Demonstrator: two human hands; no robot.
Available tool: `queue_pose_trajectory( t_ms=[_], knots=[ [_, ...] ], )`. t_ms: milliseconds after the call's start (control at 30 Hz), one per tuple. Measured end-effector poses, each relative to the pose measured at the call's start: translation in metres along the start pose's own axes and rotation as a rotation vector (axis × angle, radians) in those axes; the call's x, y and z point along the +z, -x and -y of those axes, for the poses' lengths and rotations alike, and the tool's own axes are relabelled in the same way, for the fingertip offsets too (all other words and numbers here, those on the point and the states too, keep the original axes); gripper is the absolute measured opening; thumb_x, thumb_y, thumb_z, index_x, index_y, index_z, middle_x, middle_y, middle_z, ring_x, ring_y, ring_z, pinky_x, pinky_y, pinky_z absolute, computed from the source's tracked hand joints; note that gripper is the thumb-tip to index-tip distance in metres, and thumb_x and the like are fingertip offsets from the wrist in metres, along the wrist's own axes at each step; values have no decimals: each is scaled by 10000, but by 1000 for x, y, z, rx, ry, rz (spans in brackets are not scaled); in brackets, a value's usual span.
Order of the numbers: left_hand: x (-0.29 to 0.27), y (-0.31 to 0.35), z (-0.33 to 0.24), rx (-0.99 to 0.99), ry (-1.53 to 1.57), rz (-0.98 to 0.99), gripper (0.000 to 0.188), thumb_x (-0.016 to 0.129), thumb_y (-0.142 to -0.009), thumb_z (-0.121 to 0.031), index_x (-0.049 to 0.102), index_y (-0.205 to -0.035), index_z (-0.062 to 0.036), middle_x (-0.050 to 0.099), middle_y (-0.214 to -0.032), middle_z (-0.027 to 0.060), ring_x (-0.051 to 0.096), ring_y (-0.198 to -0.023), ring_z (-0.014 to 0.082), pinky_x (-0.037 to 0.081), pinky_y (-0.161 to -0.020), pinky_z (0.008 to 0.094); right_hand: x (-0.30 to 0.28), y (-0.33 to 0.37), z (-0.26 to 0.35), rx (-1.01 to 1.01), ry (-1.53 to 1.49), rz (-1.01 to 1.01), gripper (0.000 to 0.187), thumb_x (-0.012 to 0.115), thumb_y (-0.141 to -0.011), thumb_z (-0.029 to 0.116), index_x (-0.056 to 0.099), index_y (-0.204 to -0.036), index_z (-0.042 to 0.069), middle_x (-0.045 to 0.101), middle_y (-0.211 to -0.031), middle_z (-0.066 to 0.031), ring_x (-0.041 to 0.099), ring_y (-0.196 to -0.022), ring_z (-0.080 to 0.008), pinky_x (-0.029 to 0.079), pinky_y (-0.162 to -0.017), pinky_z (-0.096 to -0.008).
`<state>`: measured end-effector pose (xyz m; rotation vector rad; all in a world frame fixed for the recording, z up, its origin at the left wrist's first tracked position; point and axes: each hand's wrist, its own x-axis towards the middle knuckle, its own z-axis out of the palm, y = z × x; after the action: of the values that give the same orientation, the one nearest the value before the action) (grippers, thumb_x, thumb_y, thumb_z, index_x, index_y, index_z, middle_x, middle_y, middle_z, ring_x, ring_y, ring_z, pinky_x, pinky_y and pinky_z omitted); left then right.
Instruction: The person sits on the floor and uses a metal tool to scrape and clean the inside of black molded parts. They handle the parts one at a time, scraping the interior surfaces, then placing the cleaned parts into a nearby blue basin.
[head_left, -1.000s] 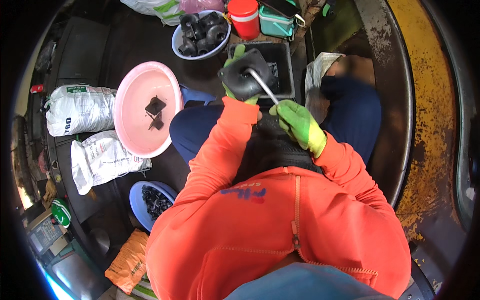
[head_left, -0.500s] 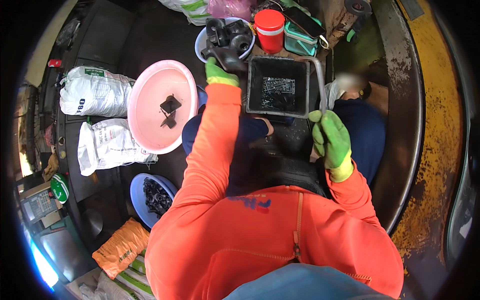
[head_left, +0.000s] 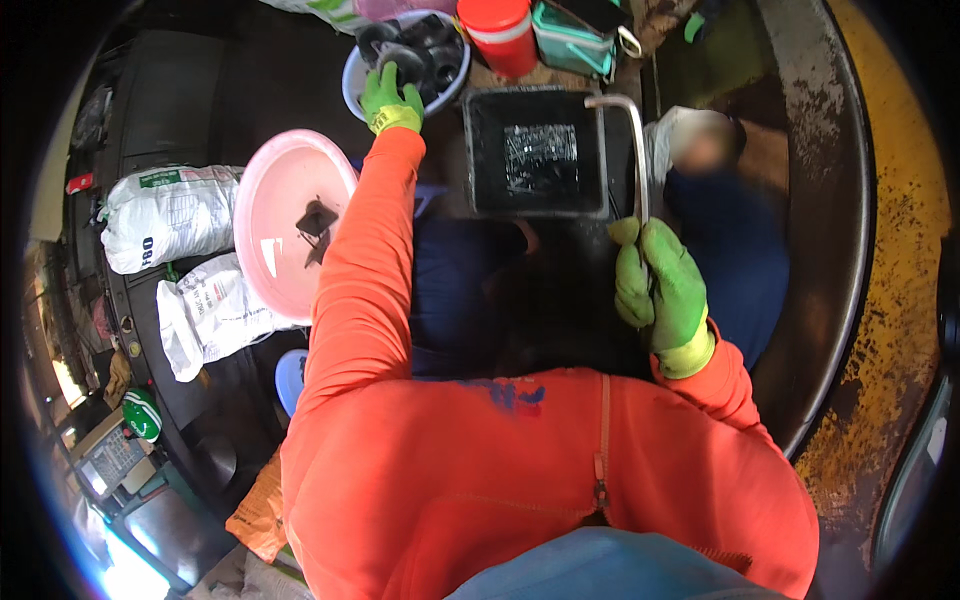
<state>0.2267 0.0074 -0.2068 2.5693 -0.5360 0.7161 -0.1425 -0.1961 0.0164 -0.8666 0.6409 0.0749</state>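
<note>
My left hand, in a green glove with a yellow cuff, reaches to the near rim of a pale blue basin. Its fingers are spread beside the dark moulded-looking parts heaped there, and I see nothing gripped in them. My right hand, gloved alike, is closed round the lower end of an L-shaped metal rod. The rod stands upright, its bent tip pointing left over the edge of a black square tub. Small dark pieces lie in that tub.
At left, a pink basin holds a few dark pieces, beside white sacks. A red jug and a teal box stand at the back. A rusty yellow metal edge runs down the right.
The black part that was in my left hand is let go at the blue basin, and its fingers have opened. My right hand still grips the rod. The whole view has shifted slightly.
</note>
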Motion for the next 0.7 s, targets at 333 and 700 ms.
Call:
queue_pose_trajectory(
  t_ms=[333,700],
  knots=[
    [27,105,-159,280,87,1325,321,527,-840,-362,721,-962,-137,688,-985,156,653,-941,339,503,-848,427,-11,-3,9,62,-369,8,333,350,-1008,316,499,-1125,42,421,-590,28,296,-399,-87,269,-395,-236],
    [90,140,-148,-98,55,1200,332,587,-779,-180,686,-1084,-97,643,-1141,179,618,-1074,328,481,-932,410,-17,-1,3,98,-254,-130,416,425,-984,366,491,-1174,1,432,-609,2,323,-432,-92,277,-403,-238]
  ],
)
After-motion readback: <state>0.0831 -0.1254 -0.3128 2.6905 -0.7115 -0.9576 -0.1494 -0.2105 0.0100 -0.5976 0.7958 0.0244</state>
